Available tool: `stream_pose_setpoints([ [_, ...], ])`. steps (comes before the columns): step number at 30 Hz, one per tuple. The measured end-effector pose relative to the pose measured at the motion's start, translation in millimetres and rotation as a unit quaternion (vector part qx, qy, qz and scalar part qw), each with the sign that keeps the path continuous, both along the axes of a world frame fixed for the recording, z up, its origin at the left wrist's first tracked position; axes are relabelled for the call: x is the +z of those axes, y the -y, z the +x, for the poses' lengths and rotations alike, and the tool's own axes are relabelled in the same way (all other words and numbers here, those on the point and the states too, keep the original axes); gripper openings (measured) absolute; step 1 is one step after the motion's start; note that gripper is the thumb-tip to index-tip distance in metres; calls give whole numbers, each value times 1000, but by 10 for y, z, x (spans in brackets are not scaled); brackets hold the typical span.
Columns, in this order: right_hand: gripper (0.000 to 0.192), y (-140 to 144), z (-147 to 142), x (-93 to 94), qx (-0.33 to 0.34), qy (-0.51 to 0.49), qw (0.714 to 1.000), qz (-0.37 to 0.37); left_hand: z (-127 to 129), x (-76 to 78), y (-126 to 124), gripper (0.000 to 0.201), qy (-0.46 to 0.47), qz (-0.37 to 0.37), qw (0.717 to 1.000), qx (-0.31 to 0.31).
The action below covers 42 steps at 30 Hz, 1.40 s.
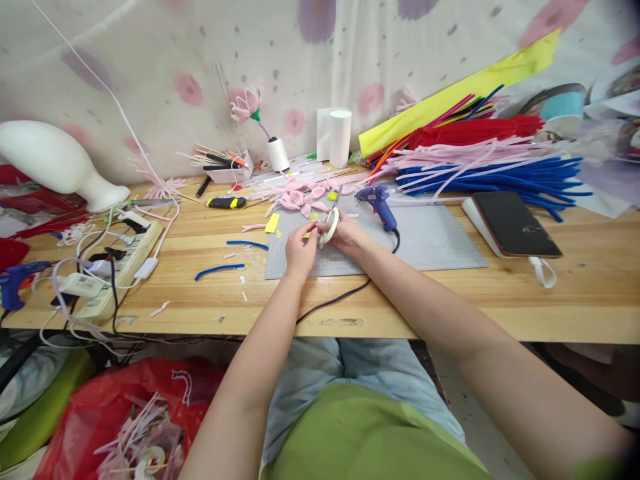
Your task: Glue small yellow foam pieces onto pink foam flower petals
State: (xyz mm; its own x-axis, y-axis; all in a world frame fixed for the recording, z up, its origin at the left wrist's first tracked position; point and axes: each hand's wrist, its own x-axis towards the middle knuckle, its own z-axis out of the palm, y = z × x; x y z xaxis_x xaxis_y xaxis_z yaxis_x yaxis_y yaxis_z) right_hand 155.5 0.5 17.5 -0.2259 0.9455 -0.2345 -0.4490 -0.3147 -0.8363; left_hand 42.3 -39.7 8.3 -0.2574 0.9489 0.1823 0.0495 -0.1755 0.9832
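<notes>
Both hands meet over the grey cutting mat [430, 240] on the wooden table [575, 307]. My right hand [345, 233] grips a pair of scissors [331, 223] by their white handles, blades pointing away. My left hand [300, 245] pinches a small piece right at the scissors; the piece is too small to name. Pink cut shapes [300, 197] lie just beyond the hands, with a yellow scrap [273, 223] to their left.
A blue glue gun [379, 205] stands right of the hands, its black cord running off the table edge. Pipe cleaners [480, 167] in pink, blue and red pile up at the back right. A phone [515, 223] lies right; a power strip [120, 263] left.
</notes>
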Motion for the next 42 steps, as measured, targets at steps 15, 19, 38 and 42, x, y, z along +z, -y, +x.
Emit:
stream_pose_setpoints([
  [15, 53, 8, -43, 10, -2, -2, 1000, -12, 21, -47, -60, 24, 32, -20, 999, -12],
  [19, 54, 21, 2, 56, 20, 61, 998, 12, 5, -42, -76, 18, 78, -22, 997, 0],
  [38, 60, 45, 815, 52, 39, 690, 591, 416, -120, 65, -72, 55, 165, -103, 977, 91],
  [42, 41, 72, 830, 16, 47, 709, 552, 436, -124, 98, -56, 60, 187, -123, 972, 75],
])
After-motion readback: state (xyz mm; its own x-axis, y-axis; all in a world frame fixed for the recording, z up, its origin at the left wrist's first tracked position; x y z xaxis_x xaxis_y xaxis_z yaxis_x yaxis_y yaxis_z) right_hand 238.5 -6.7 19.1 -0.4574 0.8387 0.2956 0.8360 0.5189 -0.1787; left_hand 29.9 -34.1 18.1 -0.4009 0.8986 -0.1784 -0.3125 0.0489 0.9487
